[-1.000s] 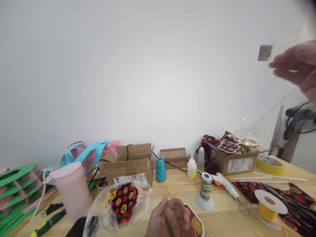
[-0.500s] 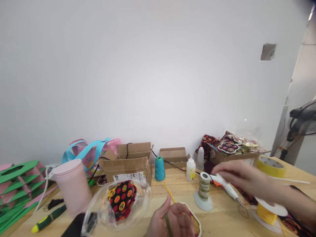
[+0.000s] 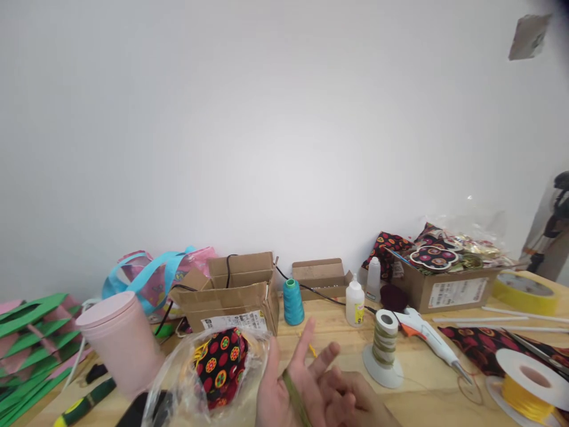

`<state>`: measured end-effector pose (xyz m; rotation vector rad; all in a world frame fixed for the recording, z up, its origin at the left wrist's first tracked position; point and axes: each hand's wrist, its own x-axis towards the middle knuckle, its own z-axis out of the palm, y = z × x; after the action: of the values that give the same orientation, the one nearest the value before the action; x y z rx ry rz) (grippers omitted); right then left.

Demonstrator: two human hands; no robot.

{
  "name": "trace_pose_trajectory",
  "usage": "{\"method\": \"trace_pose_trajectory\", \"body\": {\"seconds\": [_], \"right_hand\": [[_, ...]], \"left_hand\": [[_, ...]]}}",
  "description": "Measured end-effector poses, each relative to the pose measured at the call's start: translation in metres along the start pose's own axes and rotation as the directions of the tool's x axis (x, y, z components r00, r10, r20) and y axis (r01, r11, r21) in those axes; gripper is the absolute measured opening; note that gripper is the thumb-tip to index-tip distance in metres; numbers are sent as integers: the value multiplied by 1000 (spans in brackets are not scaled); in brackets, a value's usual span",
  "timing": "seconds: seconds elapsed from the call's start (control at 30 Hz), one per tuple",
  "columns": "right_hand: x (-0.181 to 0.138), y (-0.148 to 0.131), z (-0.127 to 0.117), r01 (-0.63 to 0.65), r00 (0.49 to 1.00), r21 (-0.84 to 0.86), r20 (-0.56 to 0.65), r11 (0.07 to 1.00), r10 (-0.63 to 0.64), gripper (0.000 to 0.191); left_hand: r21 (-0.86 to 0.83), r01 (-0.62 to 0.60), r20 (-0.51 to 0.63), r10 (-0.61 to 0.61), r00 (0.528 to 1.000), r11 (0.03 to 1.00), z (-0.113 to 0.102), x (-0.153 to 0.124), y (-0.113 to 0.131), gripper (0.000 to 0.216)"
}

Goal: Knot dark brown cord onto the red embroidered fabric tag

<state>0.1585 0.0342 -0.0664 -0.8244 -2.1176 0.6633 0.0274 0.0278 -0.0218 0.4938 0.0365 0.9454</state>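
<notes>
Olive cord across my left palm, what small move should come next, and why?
Probably pinch the olive cord with the right hand, whose fingers already meet the left hand. The left fingers are spread open, so the cord seems to lie loose across the palm and could slip off.

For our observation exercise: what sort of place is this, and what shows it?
Likely a craft workbench: a glue gun, a teal thread spool and a cardboard box of patterned pieces.
</notes>
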Motion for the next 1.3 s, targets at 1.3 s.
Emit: {"method": "trace_pose_trajectory", "body": {"seconds": [1.3], "right_hand": [[4, -21, -49, -74, 997, -222, 1, 972, 77, 8]], "left_hand": [[266, 498, -86, -495, 865, 825, -2, 1, -43, 93]]}}
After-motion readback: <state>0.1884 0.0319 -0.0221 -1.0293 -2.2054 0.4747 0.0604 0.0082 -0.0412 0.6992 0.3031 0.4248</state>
